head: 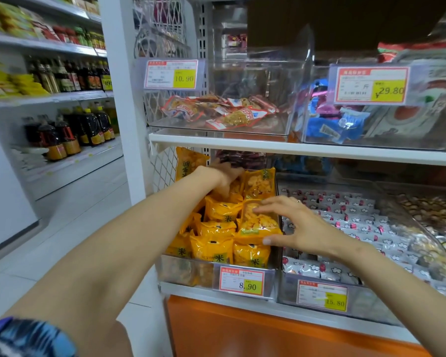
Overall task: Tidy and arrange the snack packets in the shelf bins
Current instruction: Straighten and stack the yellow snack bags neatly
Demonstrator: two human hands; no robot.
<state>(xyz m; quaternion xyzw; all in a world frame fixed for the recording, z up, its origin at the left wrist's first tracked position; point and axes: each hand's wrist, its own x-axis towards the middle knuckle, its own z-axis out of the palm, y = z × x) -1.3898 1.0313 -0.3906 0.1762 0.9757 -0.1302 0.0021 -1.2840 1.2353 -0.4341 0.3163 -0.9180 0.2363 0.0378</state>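
Your left hand (pixel 223 176) is sunk into the back of the clear plastic shelf bin (pixel 180 269), at 11 o'clock of the stacked glossy yellow snack packets (pixel 213 249). Its fingertips are buried among them, so I cannot tell whether it grips one. Withdraw it quickly and you would likely drag the upright yellow packet (pixel 188 163) leaning at the back down across the rows.

Your right hand (pixel 301 228) is spread wide at 3 o'clock of the bin. Its thumb is at the near edge of the yellow clear-windowed packet (pixel 258 224) and its fingertips are at the far edge. That packet lies tilted on top of others. The film looks slippery, so a loose push could send it over the wall into the neighbouring bin of silver-white packets (pixel 345 217).

Around you, dark sauce bottles (pixel 70 135) stand on aisle shelving at 9 o'clock above a pale tiled floor (pixel 75 202). A white shelf board (pixel 268 146) runs at 12 o'clock, and an orange base panel (pixel 268 331) sits at 6.
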